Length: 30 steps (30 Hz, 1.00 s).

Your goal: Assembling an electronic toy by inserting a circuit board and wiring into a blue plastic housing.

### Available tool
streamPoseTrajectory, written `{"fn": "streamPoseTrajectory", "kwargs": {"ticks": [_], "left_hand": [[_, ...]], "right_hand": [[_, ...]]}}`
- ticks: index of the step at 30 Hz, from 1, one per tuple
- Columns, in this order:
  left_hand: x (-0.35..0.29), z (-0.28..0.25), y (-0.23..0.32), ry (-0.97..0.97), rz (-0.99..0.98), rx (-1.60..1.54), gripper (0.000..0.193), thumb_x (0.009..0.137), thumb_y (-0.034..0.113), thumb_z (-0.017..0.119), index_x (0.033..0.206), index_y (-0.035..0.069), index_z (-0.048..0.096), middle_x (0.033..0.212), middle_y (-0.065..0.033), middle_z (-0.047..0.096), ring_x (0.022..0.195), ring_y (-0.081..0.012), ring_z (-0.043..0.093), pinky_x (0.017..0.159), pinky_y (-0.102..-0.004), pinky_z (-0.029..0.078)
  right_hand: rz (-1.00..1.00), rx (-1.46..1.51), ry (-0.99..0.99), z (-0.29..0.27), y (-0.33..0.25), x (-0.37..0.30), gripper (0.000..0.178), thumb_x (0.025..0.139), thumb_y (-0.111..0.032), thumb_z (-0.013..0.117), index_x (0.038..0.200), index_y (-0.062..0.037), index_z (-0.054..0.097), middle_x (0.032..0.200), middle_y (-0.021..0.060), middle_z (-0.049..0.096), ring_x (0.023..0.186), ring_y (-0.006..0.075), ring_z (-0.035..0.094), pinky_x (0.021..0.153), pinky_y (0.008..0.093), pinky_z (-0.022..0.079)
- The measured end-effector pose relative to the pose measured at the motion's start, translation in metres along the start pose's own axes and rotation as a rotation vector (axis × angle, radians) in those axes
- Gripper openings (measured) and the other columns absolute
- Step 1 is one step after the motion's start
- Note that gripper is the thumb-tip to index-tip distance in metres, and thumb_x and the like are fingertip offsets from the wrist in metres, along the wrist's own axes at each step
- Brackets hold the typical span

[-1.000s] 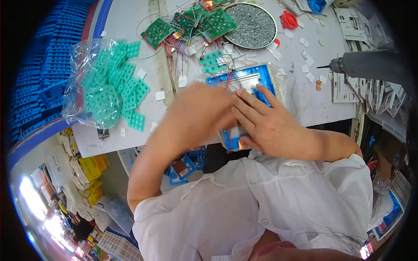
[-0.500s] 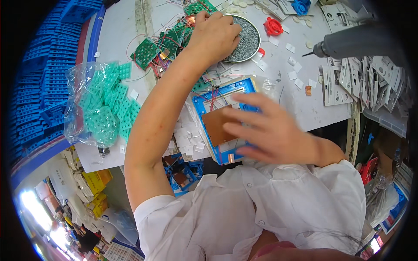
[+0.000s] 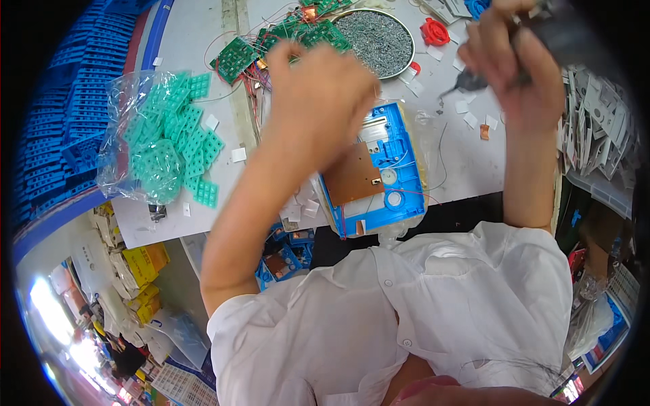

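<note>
My left hand (image 3: 321, 101), smeared by motion, hovers above the upper left part of a blue plastic casing (image 3: 404, 159). Its fingers are curled in, and whatever they hold is hidden. A brown circuit board (image 3: 352, 177) lies inside the casing among thin wires. On the right, my right hand (image 3: 518, 68) is wrapped around a dark grey electric screwdriver (image 3: 565, 44), whose tip points left and down. Beyond the casing stands a round dish (image 3: 376, 42) full of small metal screws.
Green circuit boards (image 3: 235, 59) with red wires lie at the back. Left of centre is a clear bag of turquoise rubber keypads (image 3: 162, 145). Blue plastic parts (image 3: 68, 115) are stacked far left, white panels (image 3: 599, 128) far right. A red plastic ring (image 3: 434, 32) lies near the dish.
My left hand has left the screw dish and come nearer, toward the casing. My right hand has risen from the casing and taken hold of the electric screwdriver.
</note>
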<state>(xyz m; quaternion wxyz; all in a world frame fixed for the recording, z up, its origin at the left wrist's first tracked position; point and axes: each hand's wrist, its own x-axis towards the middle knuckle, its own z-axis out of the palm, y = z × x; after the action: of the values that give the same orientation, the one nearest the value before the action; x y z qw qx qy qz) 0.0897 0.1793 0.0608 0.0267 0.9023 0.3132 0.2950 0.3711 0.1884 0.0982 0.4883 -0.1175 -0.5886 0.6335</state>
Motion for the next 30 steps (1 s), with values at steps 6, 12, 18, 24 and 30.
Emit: {"fn": "streamPoseTrajectory", "kwargs": {"ticks": [6, 12, 18, 24, 30], "left_hand": [[-0.064, 0.007, 0.051, -0.06, -0.266, -0.412, 0.01, 0.082, 0.01, 0.077, 0.088, 0.014, 0.071, 0.081, 0.0023, 0.066, 0.084, -0.0191, 0.062, 0.093, -0.0458, 0.032], [-0.067, 0.002, 0.056, -0.037, -0.302, -0.451, 0.011, 0.08, 0.009, 0.078, 0.087, 0.014, 0.071, 0.08, 0.0028, 0.065, 0.082, -0.0181, 0.061, 0.092, -0.0437, 0.031], [-0.056, 0.01, 0.054, -0.078, -0.2, -0.309, 0.015, 0.075, 0.017, 0.081, 0.085, 0.014, 0.07, 0.085, 0.0016, 0.066, 0.086, -0.0202, 0.06, 0.094, -0.0472, 0.033], [0.028, 0.035, -0.028, -0.07, -0.147, -0.029, 0.011, 0.079, 0.025, 0.077, 0.086, 0.016, 0.077, 0.097, -0.0055, 0.07, 0.1, -0.0248, 0.064, 0.097, -0.0541, 0.039], [0.058, 0.098, -0.058, -0.35, -0.04, 0.347, 0.009, 0.082, 0.022, 0.074, 0.089, 0.017, 0.077, 0.103, -0.0026, 0.069, 0.11, -0.025, 0.061, 0.103, -0.0578, 0.037]], "right_hand": [[-0.037, -0.022, 0.1, 0.098, 0.018, -0.011, 0.041, 0.092, -0.041, 0.077, 0.11, -0.0116, 0.055, 0.063, -0.005, 0.056, 0.056, 0.0101, 0.052, 0.057, 0.0295, 0.045], [-0.008, 0.013, 0.04, 0.103, 0.026, -0.01, 0.043, 0.088, -0.041, 0.082, 0.106, -0.0117, 0.056, 0.064, -0.0031, 0.059, 0.055, 0.0115, 0.056, 0.06, 0.0306, 0.049], [-0.01, -0.122, 0.126, 0.104, 0.024, -0.019, 0.047, 0.088, -0.047, 0.081, 0.104, -0.0115, 0.055, 0.062, -0.0031, 0.056, 0.053, 0.0109, 0.054, 0.058, 0.0297, 0.048], [-0.097, -0.03, 0.174, 0.086, 0.022, -0.018, 0.038, 0.095, -0.04, 0.073, 0.107, -0.0108, 0.052, 0.062, -0.0041, 0.052, 0.053, 0.0089, 0.049, 0.057, 0.0277, 0.045], [-0.207, 0.009, 0.156, 0.071, 0.025, -0.025, 0.036, 0.093, -0.025, 0.073, 0.108, -0.0019, 0.049, 0.067, 0.001, 0.05, 0.054, 0.0101, 0.048, 0.052, 0.029, 0.041]]}}
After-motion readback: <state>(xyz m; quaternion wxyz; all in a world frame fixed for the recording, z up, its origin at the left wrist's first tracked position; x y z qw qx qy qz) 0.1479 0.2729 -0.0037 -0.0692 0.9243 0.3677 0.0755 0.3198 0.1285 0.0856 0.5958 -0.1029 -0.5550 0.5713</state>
